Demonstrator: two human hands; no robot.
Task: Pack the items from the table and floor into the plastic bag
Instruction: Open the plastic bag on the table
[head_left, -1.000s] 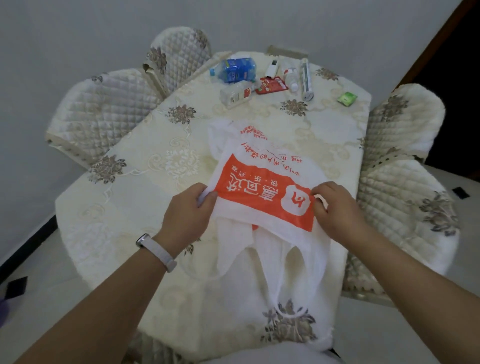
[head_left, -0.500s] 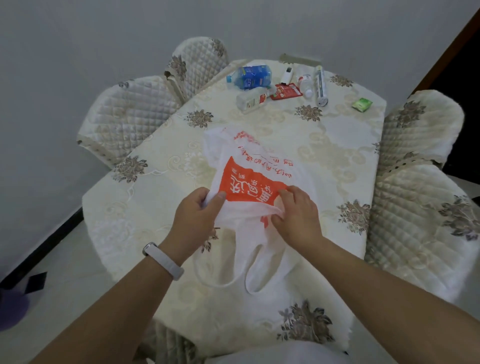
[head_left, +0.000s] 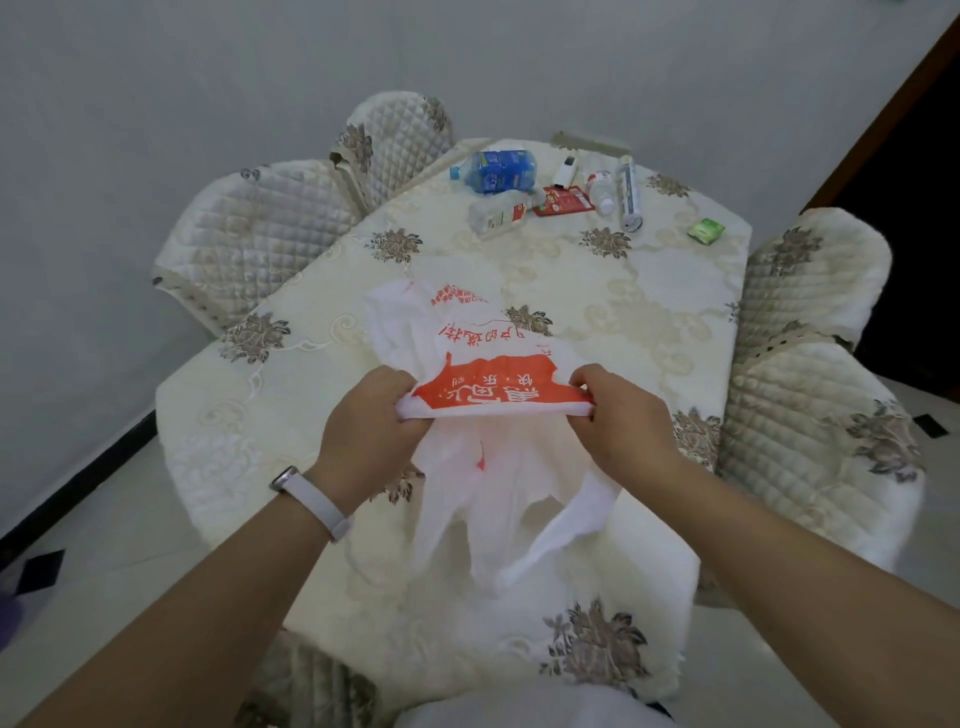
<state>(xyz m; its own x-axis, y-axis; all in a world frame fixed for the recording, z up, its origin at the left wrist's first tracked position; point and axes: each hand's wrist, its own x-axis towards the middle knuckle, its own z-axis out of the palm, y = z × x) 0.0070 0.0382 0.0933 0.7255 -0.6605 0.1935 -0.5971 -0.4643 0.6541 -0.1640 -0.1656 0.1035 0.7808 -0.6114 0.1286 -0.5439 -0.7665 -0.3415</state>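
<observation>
A white plastic bag (head_left: 483, 364) with an orange printed panel lies on the near half of the table. My left hand (head_left: 366, 421) grips its left side and my right hand (head_left: 618, 415) pinches its right side, stretching the orange panel between them. The bag's handles hang toward me. At the far end lie a blue-labelled bottle (head_left: 496, 170), a clear bottle with a red label (head_left: 498, 212), a red packet (head_left: 563, 200), a small white item (head_left: 565, 171), a small clear bottle (head_left: 601, 191), a grey tube (head_left: 629, 193) and a green packet (head_left: 705, 230).
The table (head_left: 649, 312) wears a cream cloth with brown flowers. Quilted chairs stand at the left (head_left: 249, 244), the far left (head_left: 395, 140) and the right (head_left: 810, 395). A grey wall is behind, and pale floor lies at the left.
My right hand has moved back out to the right, so the bag's orange panel is stretched wide again. The view has shifted a little.
</observation>
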